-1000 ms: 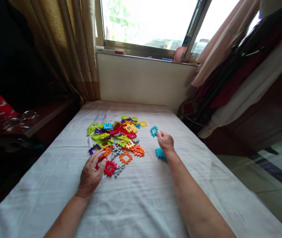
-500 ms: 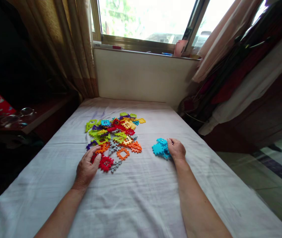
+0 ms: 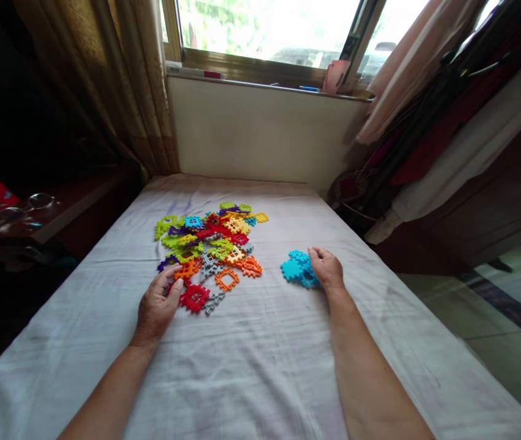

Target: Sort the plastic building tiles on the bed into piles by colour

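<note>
The left hand, fingers apart, touches the bright pile near left. The right hand curls at blue pieces; can't tell if pinching.

No readable text, label, brand, number or sign anywhere in view.

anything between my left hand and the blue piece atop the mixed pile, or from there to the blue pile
Orange pieces and lime pieces lie between the left hand and the blue piece; red pieces and yellow pieces, then sheet, separate it from the blue pile.
</note>
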Demonstrator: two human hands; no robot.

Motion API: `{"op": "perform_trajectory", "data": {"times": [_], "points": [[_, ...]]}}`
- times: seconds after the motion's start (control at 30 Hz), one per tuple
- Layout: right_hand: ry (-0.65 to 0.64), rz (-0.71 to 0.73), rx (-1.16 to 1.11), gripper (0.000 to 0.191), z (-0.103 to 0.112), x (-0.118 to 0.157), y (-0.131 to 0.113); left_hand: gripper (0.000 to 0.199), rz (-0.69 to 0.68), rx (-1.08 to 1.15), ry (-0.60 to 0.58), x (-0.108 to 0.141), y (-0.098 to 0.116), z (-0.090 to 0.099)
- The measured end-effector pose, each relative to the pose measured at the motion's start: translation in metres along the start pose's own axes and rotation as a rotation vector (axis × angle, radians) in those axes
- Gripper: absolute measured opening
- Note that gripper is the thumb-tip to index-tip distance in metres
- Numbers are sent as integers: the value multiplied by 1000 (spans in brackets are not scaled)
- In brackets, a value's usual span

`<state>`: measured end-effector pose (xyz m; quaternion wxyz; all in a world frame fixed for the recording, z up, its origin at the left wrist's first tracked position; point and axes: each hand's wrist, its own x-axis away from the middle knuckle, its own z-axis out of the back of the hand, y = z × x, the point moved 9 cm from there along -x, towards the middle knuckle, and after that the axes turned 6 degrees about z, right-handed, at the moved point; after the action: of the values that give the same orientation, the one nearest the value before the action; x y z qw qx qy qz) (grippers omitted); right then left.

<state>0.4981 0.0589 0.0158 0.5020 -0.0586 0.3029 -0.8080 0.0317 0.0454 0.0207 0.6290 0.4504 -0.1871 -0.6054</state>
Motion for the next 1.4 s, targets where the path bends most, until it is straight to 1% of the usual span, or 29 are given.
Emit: {"op": "perform_trajectory", "data": {"times": [0.1, 0.17, 0.27, 0.3, 0.37, 0.43, 0.5, 0.73, 0.8, 0.87, 0.97, 1.0, 1.07, 1.13, 1.2, 1.23, 1.27, 1.33, 1.4], "points": [[-28, 145, 89, 41, -2, 6, -24, 39, -4, -8, -1, 0, -2, -1], [-92, 256, 186, 47, -10, 15, -42, 40, -3, -7, -3, -1, -3, -1], [-214, 366, 333, 57, -28, 31, -62, 40, 1, 0, -7, -1, -4, -2], [-240, 393, 368, 56, -32, 35, -66, 40, 3, 2, -6, -1, -5, -2], [-257, 421, 407, 47, -37, 40, -70, 41, 8, 9, -6, -1, -6, -2], [-239, 413, 409, 37, -36, 41, -69, 41, 11, 18, -8, -1, -7, -3], [-206, 393, 398, 33, -32, 39, -65, 42, 7, 24, -9, -1, -7, -3], [-88, 297, 434, 34, -21, 29, -44, 39, 3, 24, 8, -1, -4, -1], [-49, 294, 434, 36, -19, 29, -44, 39, 0, 26, 15, 0, -2, 0], [12, 331, 415, 37, -16, 31, -51, 39, -5, 26, 23, 0, -1, 1], [93, 462, 317, 35, -14, 42, -77, 39, -4, 17, 29, 0, -1, 2], [96, 512, 260, 35, -16, 46, -88, 38, -2, 11, 30, 0, -1, 2], [46, 574, 118, 34, -27, 55, -106, 39, 3, 2, 25, 0, -2, 1], [-63, 541, -19, 33, -46, 57, -116, 40, 5, -6, 23, 0, -1, 1], [-166, 422, -118, 32, -65, 55, -115, 40, -6, -18, 30, 1, 0, 1], [-186, 347, -158, 32, -73, 53, -111, 39, -21, -26, 36, 2, 2, 1], [-177, 275, -194, 32, -77, 50, -106, 39, -43, -38, 38, 3, 5, 1], [-97, 174, -263, 34, -78, 45, -95, 37, -108, -69, 28, 3, 11, -1], [-15, 144, -336, 36, -75, 43, -88, 37, -189, -114, -2, -1, 21, -6]]}}
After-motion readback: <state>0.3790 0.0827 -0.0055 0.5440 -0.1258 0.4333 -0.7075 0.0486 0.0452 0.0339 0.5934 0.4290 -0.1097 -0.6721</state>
